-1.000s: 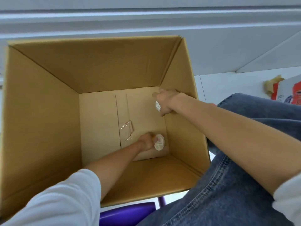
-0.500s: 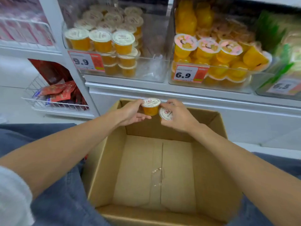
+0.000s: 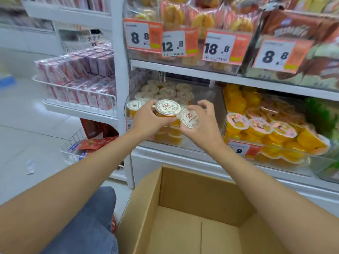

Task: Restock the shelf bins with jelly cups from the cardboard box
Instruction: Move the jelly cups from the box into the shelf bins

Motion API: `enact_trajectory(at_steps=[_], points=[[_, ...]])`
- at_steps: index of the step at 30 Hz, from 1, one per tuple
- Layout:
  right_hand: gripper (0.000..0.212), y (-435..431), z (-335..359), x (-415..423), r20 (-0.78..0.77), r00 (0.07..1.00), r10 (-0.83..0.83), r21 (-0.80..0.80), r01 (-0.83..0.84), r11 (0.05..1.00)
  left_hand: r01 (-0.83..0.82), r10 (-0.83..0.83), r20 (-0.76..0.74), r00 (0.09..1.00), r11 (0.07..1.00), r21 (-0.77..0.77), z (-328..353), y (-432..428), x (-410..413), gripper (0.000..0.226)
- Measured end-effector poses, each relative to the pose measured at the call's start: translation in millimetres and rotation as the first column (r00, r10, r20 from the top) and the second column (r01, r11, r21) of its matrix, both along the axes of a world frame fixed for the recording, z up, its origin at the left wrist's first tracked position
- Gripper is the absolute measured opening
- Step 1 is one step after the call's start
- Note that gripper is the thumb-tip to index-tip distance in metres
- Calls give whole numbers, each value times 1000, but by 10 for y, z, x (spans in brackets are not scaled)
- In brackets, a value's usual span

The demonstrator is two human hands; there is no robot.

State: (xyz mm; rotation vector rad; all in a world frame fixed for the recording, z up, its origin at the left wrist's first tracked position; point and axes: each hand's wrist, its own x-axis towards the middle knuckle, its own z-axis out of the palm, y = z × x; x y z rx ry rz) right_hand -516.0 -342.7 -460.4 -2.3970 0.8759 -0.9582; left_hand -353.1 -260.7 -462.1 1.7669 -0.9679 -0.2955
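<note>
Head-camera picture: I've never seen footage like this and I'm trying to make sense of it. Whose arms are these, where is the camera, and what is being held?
There is no machine here. A person wears a camera on the head that looks forward and down, so the two bare arms are their own. The left hand holds a white-lidded jelly cup. The right hand holds a second jelly cup, with its lid tilted towards the camera. Both cups are in front of a clear shelf bin that already holds similar orange cups. The bin to its right holds pink-lidded cups. Below, between the arms, stands an open cardboard box; the part of its floor in view is bare.
</note>
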Motion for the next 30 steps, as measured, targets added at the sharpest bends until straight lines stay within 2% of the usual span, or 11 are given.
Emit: enact_trajectory(at_steps=[2,3,7,9,10,12,16,19,22,26,30], points=[[50,-153,42,230,56,998,-13,22,11,1000,-76,73,134,988,997,12,88,-155,182,63],[50,-246,46,356,76,997,-20,42,17,999,-89,88,145,986,996,0,104,-248,288,61],[47,-620,69,841,156,985,-76,69,66,995,-117,116,84,990,993,7,80,-694,704,58],[33,-817,94,1047,175,983,-56,103,38,994,-104,104,70,992,995,0,53,-909,904,62],[27,-907,111,1145,169,985,-43,135,20,991,-92,92,44,995,996,-6,46,-1006,992,66],[29,-1123,133,1343,153,987,-47,157,23,987,-79,77,46,996,996,32,60,-1210,1143,68],[45,-1493,157,1665,133,988,-77,105,63,992,-147,103,213,972,968,204,189,-1515,1355,71],[45,-1689,120,1844,127,992,0,88,-11,996,-187,142,261,955,969,159,210,-1622,1450,63],[41,-1772,69,1910,26,999,42,47,-43,998,-215,180,298,937,972,89,179,-1640,1454,56],[56,-1853,22,1842,-100,995,27,-46,-31,998,-152,67,461,885,977,149,198,-1563,1478,56],[55,-1878,39,1924,-124,992,-24,-72,15,997,-104,-93,569,817,947,304,169,-1466,1460,55]])
